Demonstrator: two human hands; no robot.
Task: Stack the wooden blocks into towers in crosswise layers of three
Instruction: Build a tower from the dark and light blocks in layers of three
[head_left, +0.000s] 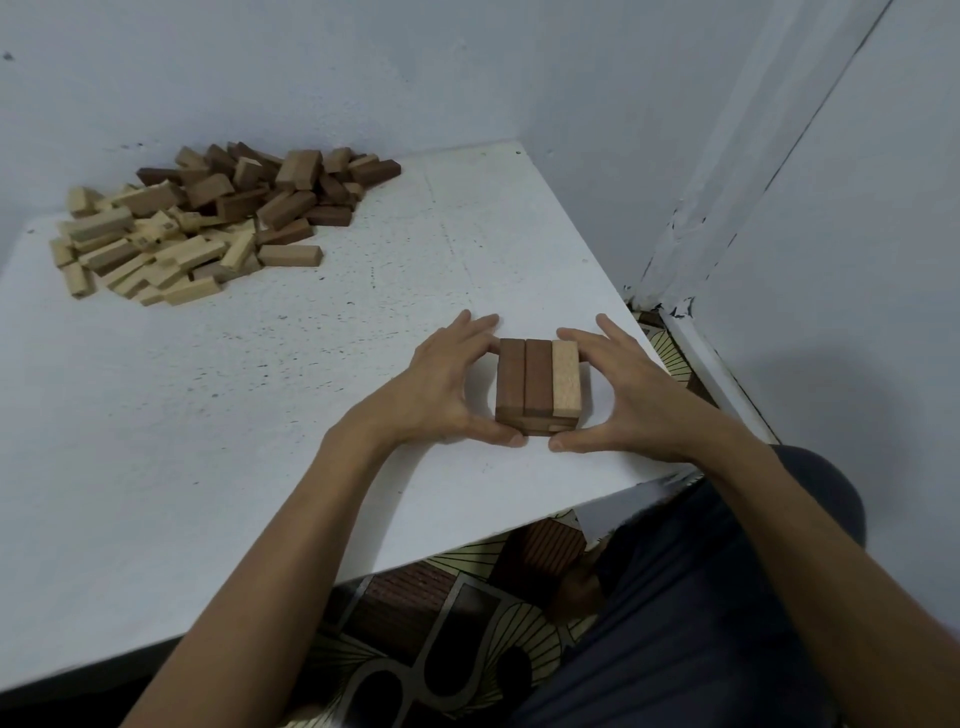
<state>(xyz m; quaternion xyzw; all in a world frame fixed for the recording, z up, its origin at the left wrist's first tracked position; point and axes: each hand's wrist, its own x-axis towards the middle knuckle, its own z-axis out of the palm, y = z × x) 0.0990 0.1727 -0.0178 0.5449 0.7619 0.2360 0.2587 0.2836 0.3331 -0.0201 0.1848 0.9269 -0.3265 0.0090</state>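
A short tower (538, 384) of wooden blocks stands near the right front corner of the white table (260, 389). Its top layer has two dark brown blocks and one pale block side by side, pointing away from me; a lower layer lies crosswise under it. My left hand (447, 384) cups the tower's left side, thumb at the near edge and fingers at the far edge. My right hand (618, 384) cups the right side the same way. A big heap of loose blocks (208, 218), pale and dark, lies at the far left.
Grey walls close off the table at the back and right. The table's front edge runs diagonally just below my hands. Below it are a patterned floor (441, 623) and my dark trouser leg (701, 597).
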